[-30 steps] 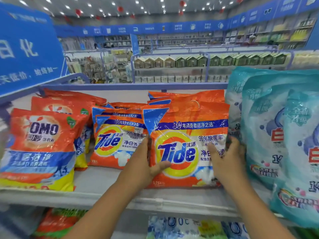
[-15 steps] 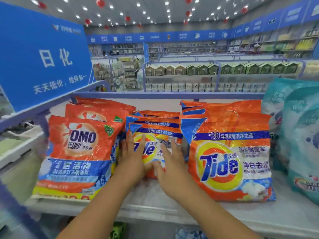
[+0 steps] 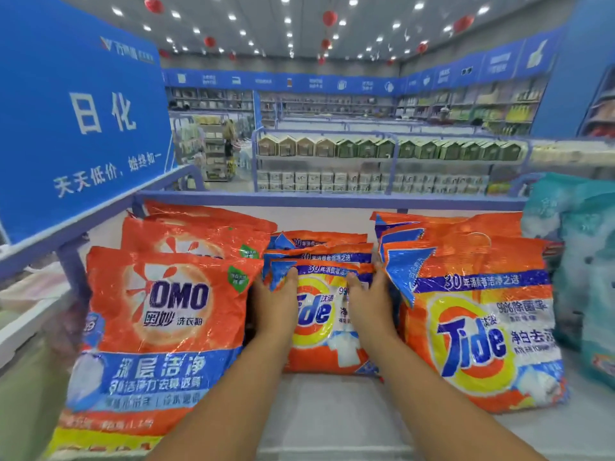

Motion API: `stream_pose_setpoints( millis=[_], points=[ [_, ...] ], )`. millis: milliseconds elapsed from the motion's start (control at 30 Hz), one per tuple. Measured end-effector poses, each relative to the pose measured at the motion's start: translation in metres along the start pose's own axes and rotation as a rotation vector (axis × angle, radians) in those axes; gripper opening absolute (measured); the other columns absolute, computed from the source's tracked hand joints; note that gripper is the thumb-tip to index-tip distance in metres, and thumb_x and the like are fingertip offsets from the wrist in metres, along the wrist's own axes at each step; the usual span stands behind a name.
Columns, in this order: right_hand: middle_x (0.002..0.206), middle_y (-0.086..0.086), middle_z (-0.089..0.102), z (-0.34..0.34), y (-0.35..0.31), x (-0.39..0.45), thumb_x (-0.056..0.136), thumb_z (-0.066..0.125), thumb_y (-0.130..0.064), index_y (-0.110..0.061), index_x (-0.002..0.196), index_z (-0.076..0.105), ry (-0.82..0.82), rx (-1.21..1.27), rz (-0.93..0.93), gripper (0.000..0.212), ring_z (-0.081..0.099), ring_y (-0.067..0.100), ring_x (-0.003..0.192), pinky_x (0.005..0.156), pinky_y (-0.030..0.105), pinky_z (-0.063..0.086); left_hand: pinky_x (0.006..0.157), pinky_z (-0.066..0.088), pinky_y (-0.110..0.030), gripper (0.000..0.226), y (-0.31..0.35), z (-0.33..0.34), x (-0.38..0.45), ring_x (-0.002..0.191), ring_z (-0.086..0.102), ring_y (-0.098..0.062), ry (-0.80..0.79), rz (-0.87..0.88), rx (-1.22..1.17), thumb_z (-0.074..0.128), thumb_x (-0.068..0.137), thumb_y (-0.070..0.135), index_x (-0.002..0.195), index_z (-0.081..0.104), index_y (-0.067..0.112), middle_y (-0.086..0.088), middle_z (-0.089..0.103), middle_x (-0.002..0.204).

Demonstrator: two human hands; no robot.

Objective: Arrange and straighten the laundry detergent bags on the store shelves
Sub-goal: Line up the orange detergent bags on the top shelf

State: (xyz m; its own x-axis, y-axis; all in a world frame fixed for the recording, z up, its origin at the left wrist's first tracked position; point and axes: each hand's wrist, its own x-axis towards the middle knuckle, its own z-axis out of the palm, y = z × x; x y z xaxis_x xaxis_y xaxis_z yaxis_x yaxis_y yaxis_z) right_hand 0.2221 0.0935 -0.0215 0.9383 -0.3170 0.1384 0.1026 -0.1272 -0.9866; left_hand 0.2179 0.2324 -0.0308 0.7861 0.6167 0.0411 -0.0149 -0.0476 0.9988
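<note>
A small orange Tide bag (image 3: 320, 331) stands at the front of a short stack in the middle of the white shelf (image 3: 332, 414). My left hand (image 3: 274, 306) grips its left edge, thumb on the front. At the bag's right edge my right hand (image 3: 369, 302) holds on the same way. A larger Tide bag (image 3: 482, 331) leans upright just right of my right hand, more orange bags behind it. Left of my left hand stands a big orange OMO bag (image 3: 166, 324), with further OMO bags stacked behind.
Teal detergent bags (image 3: 585, 261) crowd the shelf's right end. A blue sign (image 3: 83, 111) hangs over the left end, and a blue rail (image 3: 332, 198) runs along the back. Further store aisles lie beyond.
Both hands went from the large Tide bag to the small one in the middle, first lying on its front, now holding its two side edges. My view shifted left and closer.
</note>
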Motion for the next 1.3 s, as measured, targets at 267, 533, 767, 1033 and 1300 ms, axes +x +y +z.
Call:
stream_pose_setpoints(
  millis=[267,533,767,1033,1300],
  points=[
    [0.154,-0.012,0.038,0.001,-0.012,0.006,0.096,0.059,-0.049,-0.045,0.153,0.03,-0.001,0.008,-0.027,0.064,0.043,0.016,0.137,0.1,0.036,0.052,0.089,0.058,-0.046,0.061,0.013,0.013,0.018,0.086,0.073,-0.017,-0.024,-0.048,-0.105,0.07,0.06,0.084,0.095,0.068,0.035,0.015,0.075,0.091],
    [0.142,-0.008,0.05,0.008,-0.016,0.017,0.089,0.061,-0.06,-0.056,0.14,0.032,-0.083,0.059,0.102,0.059,0.062,0.025,0.118,0.081,0.05,0.062,0.075,0.063,-0.045,0.039,0.038,0.006,0.011,0.067,0.075,-0.027,-0.111,-0.151,-0.082,0.076,0.077,0.062,0.079,0.066,0.024,0.002,0.074,0.069],
    [0.144,-0.02,0.037,0.004,-0.018,0.028,0.103,0.053,-0.032,-0.039,0.154,0.027,-0.15,0.052,0.043,0.057,0.054,-0.007,0.089,0.054,0.012,0.052,0.074,0.064,-0.05,0.02,0.039,0.004,0.016,0.068,0.076,-0.026,-0.194,-0.159,-0.146,0.076,0.085,0.046,0.096,0.066,0.032,0.001,0.076,0.08],
    [0.11,-0.029,0.043,-0.004,-0.031,0.024,0.107,0.045,-0.019,-0.029,0.156,0.028,-0.206,0.037,0.028,0.053,0.049,-0.007,0.071,0.046,0.008,0.045,0.073,0.064,-0.045,0.049,0.038,0.004,0.016,0.084,0.075,-0.027,-0.217,-0.105,-0.111,0.066,0.091,0.055,0.135,0.055,0.036,-0.002,0.073,0.105],
    [0.122,-0.009,0.044,-0.001,-0.035,0.022,0.108,0.037,-0.038,-0.039,0.156,0.024,-0.143,-0.02,0.071,0.05,0.05,0.001,0.08,0.053,0.02,0.043,0.079,0.057,-0.043,0.045,0.045,0.0,0.011,0.073,0.066,-0.03,-0.101,-0.113,0.046,0.043,0.098,0.064,0.067,0.043,0.032,-0.004,0.063,0.079]
  ],
)
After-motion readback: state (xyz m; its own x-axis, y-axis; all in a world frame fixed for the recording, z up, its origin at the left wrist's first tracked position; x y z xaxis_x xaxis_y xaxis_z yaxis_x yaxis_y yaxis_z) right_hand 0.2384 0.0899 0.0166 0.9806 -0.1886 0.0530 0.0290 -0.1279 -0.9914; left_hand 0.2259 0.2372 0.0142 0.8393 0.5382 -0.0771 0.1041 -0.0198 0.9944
